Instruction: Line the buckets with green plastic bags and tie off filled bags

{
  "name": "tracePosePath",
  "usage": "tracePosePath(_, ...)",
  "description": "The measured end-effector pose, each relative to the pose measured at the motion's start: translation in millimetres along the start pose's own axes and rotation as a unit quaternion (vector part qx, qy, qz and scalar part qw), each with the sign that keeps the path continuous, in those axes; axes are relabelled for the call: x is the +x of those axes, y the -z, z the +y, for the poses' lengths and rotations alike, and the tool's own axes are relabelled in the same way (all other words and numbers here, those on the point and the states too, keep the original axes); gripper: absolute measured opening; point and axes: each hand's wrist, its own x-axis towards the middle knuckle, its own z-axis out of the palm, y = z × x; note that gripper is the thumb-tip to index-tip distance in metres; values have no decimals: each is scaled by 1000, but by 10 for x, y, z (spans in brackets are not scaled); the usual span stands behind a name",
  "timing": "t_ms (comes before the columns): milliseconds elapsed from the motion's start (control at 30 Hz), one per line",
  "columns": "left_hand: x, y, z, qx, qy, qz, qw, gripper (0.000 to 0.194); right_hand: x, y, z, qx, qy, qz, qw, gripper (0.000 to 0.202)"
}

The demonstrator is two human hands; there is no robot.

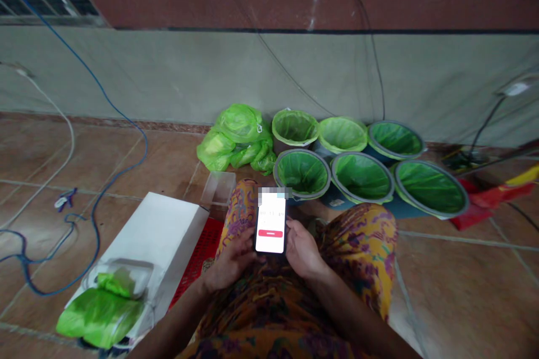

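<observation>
A phone (270,241) with a bright white screen and a red button is held upright over my lap. My left hand (234,258) is at its lower left edge, with the fingers curled against it. Along the right edge, my right hand (304,248) grips the phone, its fingers partly hidden behind. Both forearms rest near the yellow patterned cloth (362,241) over my knees. Just beyond the phone stands a bin (302,175) lined with a green bag.
Several more lined bins (362,178) stand along the wall, beside a heap of green bags (236,137). At left are a white box (155,230) with a green bag roll (99,314), a red basket (197,261), a clear container (219,188) and a blue cable (101,196).
</observation>
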Motion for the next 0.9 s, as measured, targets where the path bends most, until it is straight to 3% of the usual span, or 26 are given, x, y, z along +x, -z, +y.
tracePosePath(600,21,51,-42,-41,-6,2,999,58,-100,-70,-43,-3,24,-25,999,24)
tracePosePath(900,18,85,-62,-98,-28,-17,995,53,-275,-231,-72,5,30,-28,999,30)
